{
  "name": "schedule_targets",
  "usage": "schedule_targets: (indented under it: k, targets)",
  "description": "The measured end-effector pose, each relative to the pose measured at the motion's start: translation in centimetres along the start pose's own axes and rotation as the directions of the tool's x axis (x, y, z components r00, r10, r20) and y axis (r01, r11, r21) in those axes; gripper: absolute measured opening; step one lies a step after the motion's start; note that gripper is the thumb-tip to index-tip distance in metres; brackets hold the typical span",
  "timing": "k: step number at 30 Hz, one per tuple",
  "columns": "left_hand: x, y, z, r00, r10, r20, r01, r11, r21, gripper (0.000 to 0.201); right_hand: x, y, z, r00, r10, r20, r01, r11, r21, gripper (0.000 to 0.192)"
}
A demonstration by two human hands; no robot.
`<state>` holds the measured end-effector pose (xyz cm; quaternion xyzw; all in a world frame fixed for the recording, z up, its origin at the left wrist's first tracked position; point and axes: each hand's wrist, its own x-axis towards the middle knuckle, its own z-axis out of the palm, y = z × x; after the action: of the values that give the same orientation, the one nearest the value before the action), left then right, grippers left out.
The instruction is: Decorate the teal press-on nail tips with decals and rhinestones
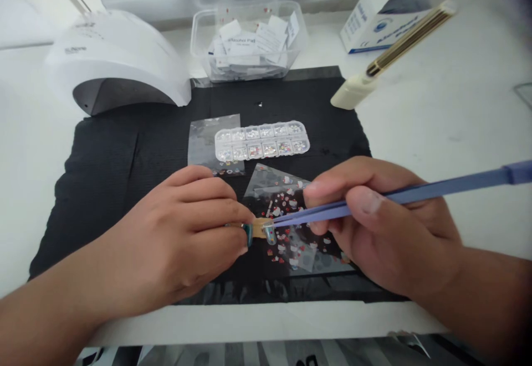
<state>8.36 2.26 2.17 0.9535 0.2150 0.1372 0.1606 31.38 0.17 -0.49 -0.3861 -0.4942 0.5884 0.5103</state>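
The left hand (183,238) pinches a small wooden stick (260,227) carrying a nail tip (270,235) over the black mat (124,155) on the bench (436,133). The right hand (374,222) grasps blue tweezers (374,200), tips at the nail tip. Behind sits a compartmented rhinestone box (261,140) (gems in every cell); a clear tub (249,39) holds alcohol pad sachets.

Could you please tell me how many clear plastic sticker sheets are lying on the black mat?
2. One sticker sheet lies partly under the rhinestone case; the other sticker sheet lies under the tweezers held by the right hand. The left hand may hide more.
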Motion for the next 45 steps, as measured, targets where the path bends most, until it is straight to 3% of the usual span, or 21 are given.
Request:
schedule_targets:
  k: [10, 17, 25, 35, 45]
  targets:
    - [-0.1, 0.0, 0.0, 1.0, -0.002, 0.019, 0.001, 0.999, 0.054, 0.011, 0.5, -0.2, -0.1, 0.998, 0.049, -0.035, -0.049, 0.999, -0.017, 0.016]
    - [-0.1, 0.1, 0.1, 1.0, -0.01, -0.029, 0.011, 0.999, 0.03, 0.011, 0.6, 0.0, -0.3, 0.998, 0.042, -0.039, -0.043, 0.999, -0.03, 0.014]
    - [0.0, -0.1, 0.5, 0.999, -0.016, -0.03, 0.016, 1.0, 0.018, 0.003, 1.1, 0.0, -0.3, 0.996, 0.064, -0.064, -0.066, 0.997, -0.041, 0.016]
    - [0.1, 0.1, 0.5, 0.997, -0.08, 0.002, 0.08, 0.997, 0.003, 0.016, 1.2, 0.2, -0.5, 0.997, 0.06, -0.048, -0.061, 0.998, -0.02, 0.015]
    - [0.0, 0.3, -0.1, 0.999, -0.049, 0.006, 0.049, 0.999, -0.005, 0.016, 1.2, 0.5, -1.0, 0.999, 0.038, -0.035, -0.038, 0.999, -0.003, 0.016]
